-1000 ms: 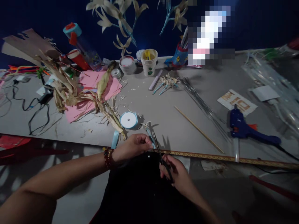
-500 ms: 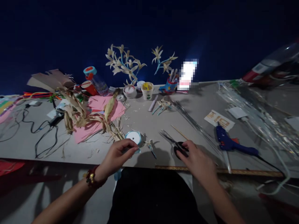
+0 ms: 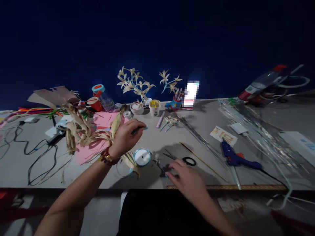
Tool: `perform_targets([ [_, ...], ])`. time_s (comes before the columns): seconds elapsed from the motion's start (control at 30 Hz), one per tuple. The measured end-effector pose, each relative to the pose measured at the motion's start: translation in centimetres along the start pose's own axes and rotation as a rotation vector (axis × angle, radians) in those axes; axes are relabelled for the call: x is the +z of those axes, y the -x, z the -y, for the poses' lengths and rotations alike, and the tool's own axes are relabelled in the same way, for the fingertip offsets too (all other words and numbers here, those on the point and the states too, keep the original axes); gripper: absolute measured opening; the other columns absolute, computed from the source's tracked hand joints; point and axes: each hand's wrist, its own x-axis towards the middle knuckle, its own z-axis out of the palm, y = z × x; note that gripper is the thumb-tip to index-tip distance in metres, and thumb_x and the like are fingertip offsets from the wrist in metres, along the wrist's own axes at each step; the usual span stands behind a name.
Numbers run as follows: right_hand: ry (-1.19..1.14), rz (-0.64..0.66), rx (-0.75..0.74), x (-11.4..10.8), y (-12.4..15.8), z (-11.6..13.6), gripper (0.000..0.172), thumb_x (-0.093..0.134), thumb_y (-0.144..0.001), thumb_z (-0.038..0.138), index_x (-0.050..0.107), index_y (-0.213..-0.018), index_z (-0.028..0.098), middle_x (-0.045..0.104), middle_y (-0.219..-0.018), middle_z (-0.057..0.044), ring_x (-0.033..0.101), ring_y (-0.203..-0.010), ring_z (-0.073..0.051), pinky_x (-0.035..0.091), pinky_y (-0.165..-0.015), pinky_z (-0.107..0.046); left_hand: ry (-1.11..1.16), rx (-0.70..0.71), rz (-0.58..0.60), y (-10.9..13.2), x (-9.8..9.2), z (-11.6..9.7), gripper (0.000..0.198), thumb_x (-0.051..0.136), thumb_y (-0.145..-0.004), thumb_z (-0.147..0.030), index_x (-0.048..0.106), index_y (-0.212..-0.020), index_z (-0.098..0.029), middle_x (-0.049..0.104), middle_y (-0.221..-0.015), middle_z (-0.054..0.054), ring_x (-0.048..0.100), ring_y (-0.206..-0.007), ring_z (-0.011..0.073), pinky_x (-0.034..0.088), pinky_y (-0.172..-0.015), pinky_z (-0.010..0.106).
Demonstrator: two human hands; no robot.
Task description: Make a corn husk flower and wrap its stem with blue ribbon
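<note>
My left hand (image 3: 129,134) is raised over the table, its fingers pinched on a small piece of blue tape. Below it lies a white spool with a blue rim (image 3: 142,157). My right hand (image 3: 183,173) is low at the front edge, thumb and index finger apart, beside a small husk flower with a dark stem (image 3: 159,165). Whether its fingertips touch the stem is unclear. Black-handled scissors (image 3: 189,161) lie just behind the right hand, and a thin wooden stick (image 3: 204,161) rests to their right.
Dried husks (image 3: 83,131) and pink paper (image 3: 85,151) cover the left side. Husk flower branches (image 3: 135,83) stand at the back by a white cup (image 3: 155,109). On the right are wires (image 3: 197,132), a blue glue gun (image 3: 233,157) and a tilted bottle (image 3: 258,85).
My left hand has moved up and away from the spool. My right hand has let go of the scissors and moved left to the small flower. The view has tilted up.
</note>
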Motion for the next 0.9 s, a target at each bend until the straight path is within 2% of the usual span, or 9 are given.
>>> perform_targets([
  [0.07,-0.055,0.033,0.023,1.0,-0.9,1.4,0.004,0.064,-0.087,0.024,0.065,-0.086,0.021,0.070,-0.092,-0.006,0.068,-0.069,-0.021,0.039,-0.058,-0.028,-0.002,0.009,0.054,-0.6,1.1,1.0,0.020,0.053,-0.092,-0.015,0.069,-0.104,-0.018,0.071,-0.098,0.009,0.066,-0.093,0.0209,0.052,-0.088,0.035],
  [0.13,-0.099,0.045,0.058,1.9,-1.8,1.8,0.007,0.063,-0.083,0.017,0.063,-0.078,0.020,0.069,-0.083,-0.005,0.065,-0.068,-0.020,0.036,-0.057,-0.028,-0.103,0.020,0.150,-0.6,1.7,1.8,0.029,0.055,-0.091,-0.015,0.065,-0.117,-0.017,0.068,-0.114,0.014,0.064,-0.107,0.0262,0.050,-0.094,0.042],
  [0.23,-0.290,0.010,0.093,2.3,-2.7,1.2,0.012,0.061,-0.084,0.020,0.060,-0.073,0.020,0.066,-0.074,-0.002,0.060,-0.065,-0.017,0.037,-0.058,-0.027,-0.225,-0.021,0.096,1.2,1.5,1.8,0.033,0.062,-0.088,-0.018,0.063,-0.121,-0.017,0.062,-0.128,0.018,0.055,-0.123,0.0339,0.042,-0.104,0.054],
  [0.33,-0.876,-0.041,0.184,1.8,-3.0,0.7,0.026,0.068,-0.083,0.042,0.058,-0.073,0.020,0.061,-0.068,0.000,0.053,-0.059,-0.014,0.039,-0.054,-0.025,-0.020,-0.124,-0.054,4.7,1.4,-0.1,0.017,0.060,-0.091,-0.020,0.066,-0.107,-0.020,0.066,-0.114,0.013,0.060,-0.113,0.0274,0.045,-0.100,0.044],
  [0.4,-1.219,-0.060,0.270,1.3,-3.0,1.0,0.038,0.076,-0.074,0.053,0.058,-0.071,0.019,0.056,-0.063,0.003,0.046,-0.053,-0.011,0.036,-0.049,-0.023,0.218,-0.247,-0.026,7.0,1.9,-1.8,0.007,0.060,-0.093,-0.022,0.067,-0.093,-0.020,0.067,-0.097,0.008,0.063,-0.099,0.0231,0.048,-0.091,0.037],
  [0.47,-1.387,-0.074,0.346,0.7,-3.2,1.6,0.043,0.084,-0.066,0.054,0.059,-0.071,0.018,0.053,-0.061,0.005,0.041,-0.052,-0.009,0.031,-0.047,-0.021,0.447,-0.355,0.062,8.5,3.0,-3.5,0.011,0.062,-0.093,-0.025,0.067,-0.085,-0.020,0.067,-0.089,0.006,0.063,-0.089,0.0205,0.047,-0.086,0.033],
  [0.57,-1.511,-0.066,0.404,-0.2,-3.5,2.6,0.044,0.090,-0.060,0.048,0.060,-0.071,0.018,0.052,-0.062,0.006,0.041,-0.052,-0.008,0.031,-0.048,-0.020,0.725,-0.480,0.130,9.3,4.9,-5.0,0.016,0.066,-0.090,-0.032,0.069,-0.081,-0.019,0.065,-0.087,0.006,0.060,-0.087,0.0199,0.045,-0.083,0.031],
  [0.7,-1.582,-0.030,0.408,-1.2,-4.0,3.3,0.044,0.092,-0.058,0.045,0.058,-0.069,0.018,0.049,-0.060,0.007,0.038,-0.051,-0.007,0.029,-0.048,-0.019,1.035,-0.663,0.131,9.0,6.5,-5.7,0.020,0.070,-0.087,-0.036,0.069,-0.079,-0.019,0.062,-0.082,0.004,0.056,-0.084,0.0185,0.044,-0.082,0.029],
  [0.9,-1.525,-0.106,0.333,-1.5,-4.4,3.4,0.043,0.088,-0.063,0.048,0.056,-0.068,0.019,0.047,-0.061,0.006,0.036,-0.052,-0.008,0.030,-0.048,-0.020,1.136,-0.744,0.119,8.7,7.1,-6.1,0.022,0.078,-0.079,-0.037,0.068,-0.078,-0.017,0.063,-0.079,0.003,0.055,-0.081,0.0174,0.043,-0.080,0.028],
])
